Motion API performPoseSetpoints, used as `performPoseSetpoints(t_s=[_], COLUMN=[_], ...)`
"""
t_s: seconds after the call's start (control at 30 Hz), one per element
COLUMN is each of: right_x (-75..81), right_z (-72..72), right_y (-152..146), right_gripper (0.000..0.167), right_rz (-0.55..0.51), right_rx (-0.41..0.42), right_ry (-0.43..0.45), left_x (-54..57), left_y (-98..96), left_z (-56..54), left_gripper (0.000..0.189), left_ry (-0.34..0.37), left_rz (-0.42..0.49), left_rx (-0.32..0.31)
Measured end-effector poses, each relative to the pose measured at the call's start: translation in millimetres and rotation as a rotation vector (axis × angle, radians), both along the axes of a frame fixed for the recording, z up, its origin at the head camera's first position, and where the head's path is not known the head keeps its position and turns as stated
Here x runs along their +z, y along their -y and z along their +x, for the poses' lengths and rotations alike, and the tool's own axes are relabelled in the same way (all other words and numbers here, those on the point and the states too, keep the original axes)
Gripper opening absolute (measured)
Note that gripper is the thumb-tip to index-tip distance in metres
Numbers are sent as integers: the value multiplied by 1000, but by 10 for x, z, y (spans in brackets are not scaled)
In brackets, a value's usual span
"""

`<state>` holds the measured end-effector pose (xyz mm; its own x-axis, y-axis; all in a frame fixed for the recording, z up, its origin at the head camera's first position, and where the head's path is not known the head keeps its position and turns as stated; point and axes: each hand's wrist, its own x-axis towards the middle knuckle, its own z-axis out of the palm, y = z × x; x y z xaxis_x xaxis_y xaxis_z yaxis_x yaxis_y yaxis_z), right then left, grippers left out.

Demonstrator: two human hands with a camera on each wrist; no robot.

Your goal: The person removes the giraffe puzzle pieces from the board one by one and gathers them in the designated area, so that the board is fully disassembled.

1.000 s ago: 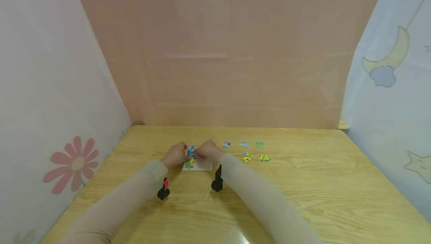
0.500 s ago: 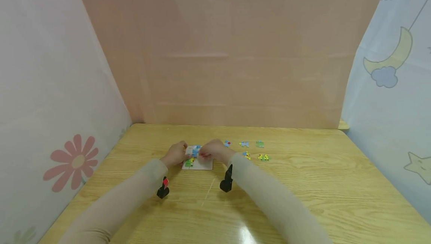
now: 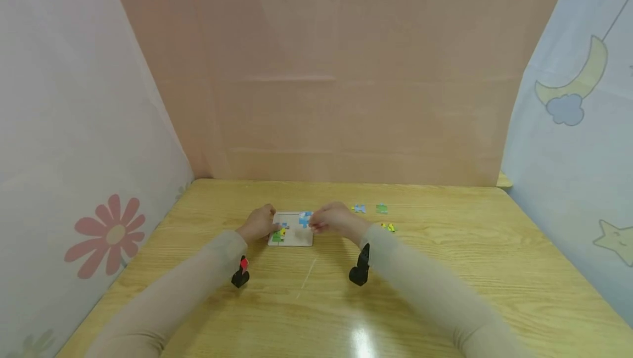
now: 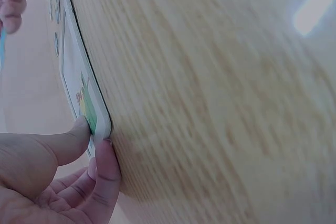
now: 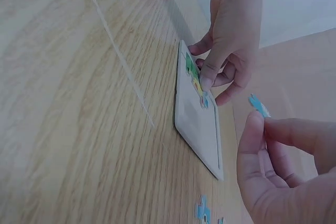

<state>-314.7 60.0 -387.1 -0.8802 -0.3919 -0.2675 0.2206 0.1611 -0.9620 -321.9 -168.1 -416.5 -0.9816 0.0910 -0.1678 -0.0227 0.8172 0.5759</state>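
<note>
My left hand (image 3: 258, 223) grips the left edge of a white puzzle board (image 3: 299, 241), thumb on top and fingers at its side. Under and beside that thumb lie joined green and yellow puzzle pieces (image 3: 279, 235), with a small bit of blue showing at their far end. My right hand (image 3: 337, 218) pinches a blue puzzle piece (image 3: 304, 218) between thumb and index finger. In the right wrist view this blue piece (image 5: 258, 105) is held up, apart from the board, and the fingertips cover part of it.
On the wooden table (image 3: 445, 259), right of the board, lie loose puzzle pieces: a blue one (image 3: 359, 208), a green one (image 3: 382, 208) and a yellow-green one (image 3: 390, 227). My right hand hides others. Fabric walls enclose the sides and back.
My right hand has moved right, carrying the blue puzzle piece from the board's left part toward its right edge. The left hand has stayed at the board's left edge.
</note>
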Motion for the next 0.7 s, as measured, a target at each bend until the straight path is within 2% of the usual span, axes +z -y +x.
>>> performPoseSetpoints(t_s=[0.23,0.43,0.7], right_x=[-33,-130,-247], right_z=[57,182,319], right_y=[-139,-347,-553], right_gripper=[16,11,14], right_rz=[46,73,105], right_rx=[1,3,15], right_ry=[-16,15,39], left_x=[-3,-45,-48], left_y=[42,21,2], left_z=[16,14,-12], left_gripper=[51,50,51], left_ry=[2,0,8], left_rz=[35,49,55], left_rx=[0,-32,-30])
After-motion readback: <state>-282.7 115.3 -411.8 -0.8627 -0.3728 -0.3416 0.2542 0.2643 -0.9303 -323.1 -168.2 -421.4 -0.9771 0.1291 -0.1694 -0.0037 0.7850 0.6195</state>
